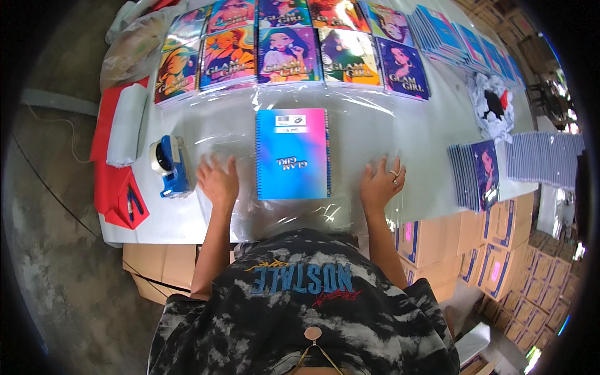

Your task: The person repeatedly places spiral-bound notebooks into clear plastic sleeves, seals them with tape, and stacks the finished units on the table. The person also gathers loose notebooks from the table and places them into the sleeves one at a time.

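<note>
A spiral notebook [292,156] with a blue and pink cover lies in front of me, its printed title upside down and a white label at its far end. Beneath it spreads a sheet of clear plastic film [356,140], shiny and wrinkled toward the near edge. My left hand [219,181] rests left of the notebook with fingers spread, apart from it, beside a blue tape dispenser [178,174]. To the right of the notebook, my right hand [382,182], a ring on one finger, also lies open over the film. Neither hand holds anything.
Rows of colourful notebooks [287,56] line the table's far side. More notebook stacks stand far right [440,34] and right [475,175]. Crumpled plastic [494,106] lies between them. A red folder with pens [128,203] sits left. Cardboard boxes [437,234] stand below the table.
</note>
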`<move>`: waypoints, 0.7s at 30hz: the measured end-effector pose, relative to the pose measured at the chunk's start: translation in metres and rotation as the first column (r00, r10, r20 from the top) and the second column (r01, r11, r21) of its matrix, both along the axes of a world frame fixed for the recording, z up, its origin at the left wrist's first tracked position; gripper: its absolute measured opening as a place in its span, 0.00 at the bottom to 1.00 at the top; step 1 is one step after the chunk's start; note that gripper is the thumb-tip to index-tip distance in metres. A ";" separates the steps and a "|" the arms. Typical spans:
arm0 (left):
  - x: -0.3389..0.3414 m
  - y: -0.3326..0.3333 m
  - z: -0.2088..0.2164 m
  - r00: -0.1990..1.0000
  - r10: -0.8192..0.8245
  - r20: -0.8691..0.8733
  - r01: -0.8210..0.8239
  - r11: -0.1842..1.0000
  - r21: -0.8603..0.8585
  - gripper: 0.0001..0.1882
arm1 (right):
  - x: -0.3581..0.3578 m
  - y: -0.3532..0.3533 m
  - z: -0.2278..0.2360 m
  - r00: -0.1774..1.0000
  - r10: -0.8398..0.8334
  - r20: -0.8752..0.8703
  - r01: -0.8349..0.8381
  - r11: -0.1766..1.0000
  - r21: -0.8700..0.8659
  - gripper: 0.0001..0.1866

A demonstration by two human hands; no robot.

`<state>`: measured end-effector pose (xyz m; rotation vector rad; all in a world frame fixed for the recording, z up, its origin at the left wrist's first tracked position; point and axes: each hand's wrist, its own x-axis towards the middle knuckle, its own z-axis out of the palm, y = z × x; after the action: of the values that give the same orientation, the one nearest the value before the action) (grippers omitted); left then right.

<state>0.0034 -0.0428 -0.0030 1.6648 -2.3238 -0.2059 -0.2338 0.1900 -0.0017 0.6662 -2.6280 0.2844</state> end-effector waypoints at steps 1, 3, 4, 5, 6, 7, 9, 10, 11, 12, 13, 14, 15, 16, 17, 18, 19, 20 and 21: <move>0.000 0.001 -0.016 0.998 0.049 0.036 -0.044 0.991 -0.129 0.19 | 0.001 0.005 -0.010 0.997 0.012 0.073 -0.009 0.999 -0.034 0.14; -0.010 0.007 -0.011 0.998 0.036 -0.055 -0.045 0.984 -0.173 0.15 | 0.005 0.004 -0.015 0.975 0.046 0.218 -0.021 0.993 -0.115 0.11; -0.015 0.006 -0.008 0.990 -0.029 -0.137 0.007 0.987 -0.160 0.14 | 0.004 0.005 -0.016 0.952 0.097 0.291 -0.040 0.979 -0.198 0.10; -0.019 0.005 0.003 0.973 -0.086 -0.216 0.053 0.987 -0.155 0.13 | 0.005 -0.001 -0.004 0.919 0.162 0.360 -0.057 0.957 -0.285 0.10; -0.023 0.003 0.009 0.946 -0.139 -0.294 0.097 0.984 -0.152 0.12 | 0.003 -0.004 0.002 0.878 0.233 0.418 -0.068 0.926 -0.372 0.09; -0.019 -0.005 0.008 0.866 -0.198 -0.459 0.160 0.980 -0.122 0.19 | -0.003 -0.001 -0.005 0.816 0.346 0.462 -0.078 0.859 -0.507 0.14; -0.020 -0.007 0.029 0.814 0.055 -0.578 0.114 0.961 0.252 0.27 | -0.007 -0.002 0.012 0.638 0.436 0.635 0.359 0.561 -0.746 0.17; -0.021 -0.007 0.040 0.782 0.190 -0.594 0.112 0.895 0.433 0.31 | -0.009 -0.002 0.022 0.538 0.512 0.669 0.574 0.359 -0.736 0.19; -0.013 -0.015 0.049 0.871 0.166 -0.462 0.129 0.831 0.541 0.40 | -0.016 0.000 0.036 0.472 0.471 0.745 0.637 0.402 -0.658 0.28; -0.006 -0.022 0.055 0.889 0.167 -0.427 0.165 0.752 0.638 0.40 | -0.024 0.005 0.036 0.406 0.485 0.774 0.587 0.511 -0.628 0.28; 0.001 -0.028 0.060 0.905 0.164 -0.392 0.195 0.660 0.726 0.40 | -0.034 0.012 0.037 0.338 0.490 0.803 0.523 0.612 -0.593 0.28; 0.007 -0.030 0.065 0.921 0.162 -0.355 0.211 0.559 0.802 0.40 | -0.041 0.017 0.037 0.265 0.489 0.831 0.442 0.705 -0.555 0.28; 0.012 -0.030 0.067 0.901 0.146 -0.408 0.251 0.591 0.766 0.28 | -0.047 0.019 0.039 0.320 0.498 0.806 0.385 0.709 -0.591 0.24; 0.015 -0.031 0.068 0.881 0.130 -0.456 0.276 0.641 0.716 0.24 | -0.054 0.022 0.042 0.373 0.509 0.776 0.326 0.711 -0.623 0.21; 0.016 -0.030 0.069 0.860 0.112 -0.498 0.294 0.690 0.662 0.19 | -0.058 0.022 0.044 0.421 0.522 0.742 0.265 0.711 -0.651 0.18; 0.016 -0.029 0.070 0.838 0.089 -0.538 0.309 0.735 0.604 0.15 | -0.060 0.021 0.046 0.465 0.537 0.704 0.203 0.709 -0.675 0.15; 0.013 -0.025 0.070 0.815 0.045 -0.578 0.328 0.786 0.524 0.09 | -0.060 0.019 0.047 0.523 0.543 0.657 0.188 0.678 -0.711 0.14; 0.011 -0.022 0.067 0.786 0.048 -0.616 0.335 0.805 0.490 0.09 | -0.060 0.016 0.052 0.582 0.544 0.605 0.168 0.647 -0.744 0.12; 0.011 -0.020 0.063 0.756 0.048 -0.653 0.340 0.823 0.455 0.10 | -0.058 0.012 0.057 0.637 0.541 0.549 0.147 0.614 -0.775 0.11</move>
<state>0.0145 -0.0633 0.0596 1.2765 -1.9217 -1.3790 -0.2916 0.2024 0.0553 0.6147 -2.6341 2.0686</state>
